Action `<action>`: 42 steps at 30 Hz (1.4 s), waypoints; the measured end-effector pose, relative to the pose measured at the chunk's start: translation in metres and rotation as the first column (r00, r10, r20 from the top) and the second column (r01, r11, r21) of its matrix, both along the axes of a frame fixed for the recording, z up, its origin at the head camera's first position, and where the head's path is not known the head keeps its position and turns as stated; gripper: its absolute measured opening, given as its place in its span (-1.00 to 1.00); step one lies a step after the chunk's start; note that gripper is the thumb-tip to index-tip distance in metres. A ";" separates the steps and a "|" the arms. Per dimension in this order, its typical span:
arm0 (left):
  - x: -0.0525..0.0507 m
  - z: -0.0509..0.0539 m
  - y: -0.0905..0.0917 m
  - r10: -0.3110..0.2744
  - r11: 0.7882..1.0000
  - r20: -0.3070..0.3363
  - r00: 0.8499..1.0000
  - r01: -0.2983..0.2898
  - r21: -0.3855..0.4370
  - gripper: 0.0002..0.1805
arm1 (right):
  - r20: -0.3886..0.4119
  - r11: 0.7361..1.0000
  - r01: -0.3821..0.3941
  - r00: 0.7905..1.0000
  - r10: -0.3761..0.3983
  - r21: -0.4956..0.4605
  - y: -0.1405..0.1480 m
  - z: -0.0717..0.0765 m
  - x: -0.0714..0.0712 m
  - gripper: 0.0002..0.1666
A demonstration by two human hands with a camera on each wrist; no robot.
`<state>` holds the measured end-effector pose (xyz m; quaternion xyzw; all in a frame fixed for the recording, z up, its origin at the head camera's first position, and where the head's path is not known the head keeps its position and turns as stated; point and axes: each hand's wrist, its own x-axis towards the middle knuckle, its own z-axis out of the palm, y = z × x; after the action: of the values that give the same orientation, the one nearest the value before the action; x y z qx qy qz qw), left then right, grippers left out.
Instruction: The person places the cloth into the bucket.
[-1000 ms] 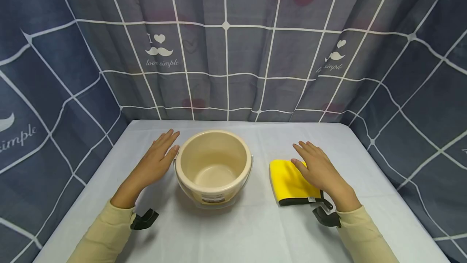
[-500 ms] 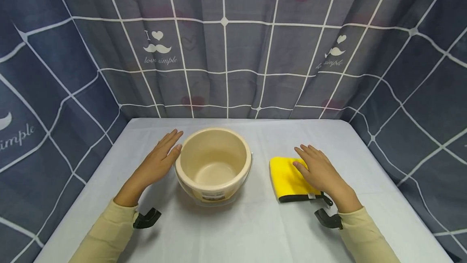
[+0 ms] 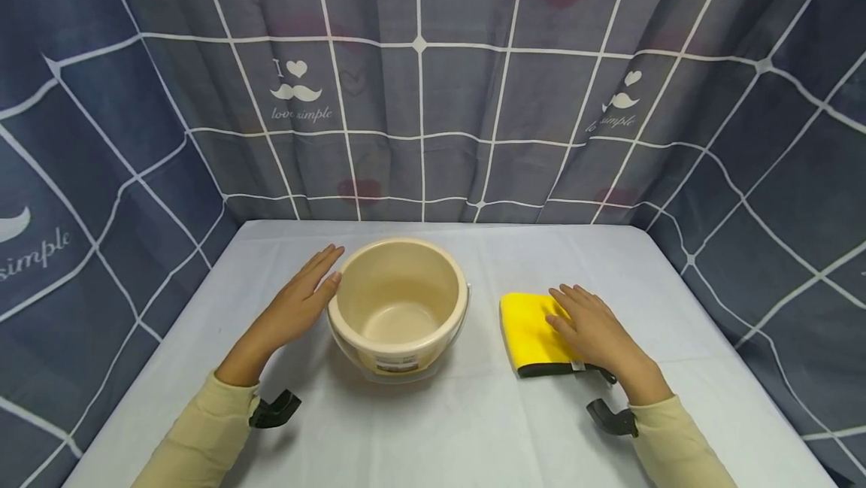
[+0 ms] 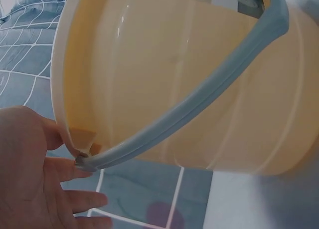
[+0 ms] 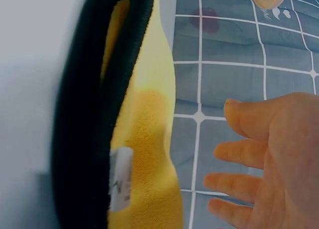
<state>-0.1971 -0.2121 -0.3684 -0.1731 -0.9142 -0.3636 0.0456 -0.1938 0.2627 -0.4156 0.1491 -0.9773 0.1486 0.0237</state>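
Note:
A cream bucket [image 3: 399, 334] with a pale handle [image 4: 194, 107] hanging down its side stands left of the table's middle. My left hand [image 3: 291, 307] is at its left rim, fingers extended. In the left wrist view the thumb and forefinger [image 4: 65, 169] lie by the rim where the handle attaches; whether they press on it I cannot tell. To the right lies a folded yellow towel [image 3: 528, 330] with black edging and a white tag [image 5: 120, 179]. Over its right part hovers my right hand [image 3: 602, 330], fingers loosely extended and holding nothing; in the right wrist view it is apart from the towel.
A white cloth covers the table [image 3: 473, 428]. Grey-blue checked curtains [image 3: 446, 97] hang behind it and on both sides. Each wrist carries a black camera mount [image 3: 274, 409] below the sleeve's cuff.
My left hand has shifted slightly right, closer against the bucket's rim. My right hand has come a little lower over the towel. Bucket and towel stay in place.

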 end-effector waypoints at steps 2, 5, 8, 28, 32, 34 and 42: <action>0.000 0.000 0.001 -0.001 1.000 0.008 1.000 0.001 0.004 -0.34 | 0.002 1.000 -0.001 1.000 0.001 -0.003 0.001 -0.002 0.000 -0.33; 0.000 0.000 0.002 -0.004 1.000 0.011 1.000 0.004 0.008 -0.34 | 0.012 1.000 -0.004 1.000 0.004 -0.004 0.003 -0.005 0.002 -0.33; 0.000 -0.001 0.002 -0.005 1.000 0.004 1.000 0.005 0.014 -0.34 | 0.031 1.000 -0.007 0.999 0.007 0.008 0.005 -0.010 0.003 -0.33; 0.002 -0.003 0.007 -0.065 0.993 0.027 0.997 0.062 0.099 -0.37 | 0.066 0.998 -0.042 0.997 0.040 0.039 0.010 -0.022 0.008 -0.32; 0.001 -0.004 0.007 -0.080 0.990 0.054 0.995 0.073 0.124 -0.35 | 0.090 0.999 -0.027 0.996 0.024 0.035 0.009 -0.022 0.007 -0.33; 0.001 -0.004 0.007 -0.085 0.988 0.068 0.994 0.075 0.138 -0.34 | 0.095 0.999 -0.023 0.995 0.021 0.025 0.009 -0.021 0.008 -0.34; -0.001 -0.010 0.010 -0.100 0.971 0.084 0.992 0.079 0.224 -0.36 | 0.074 0.999 -0.003 0.997 0.001 0.038 0.012 -0.018 0.005 -0.43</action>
<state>-0.1984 -0.2019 -0.3781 -0.1906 -0.8607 -0.4721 0.0049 -0.1886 0.2744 -0.4334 0.1449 -0.9800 0.1352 -0.0155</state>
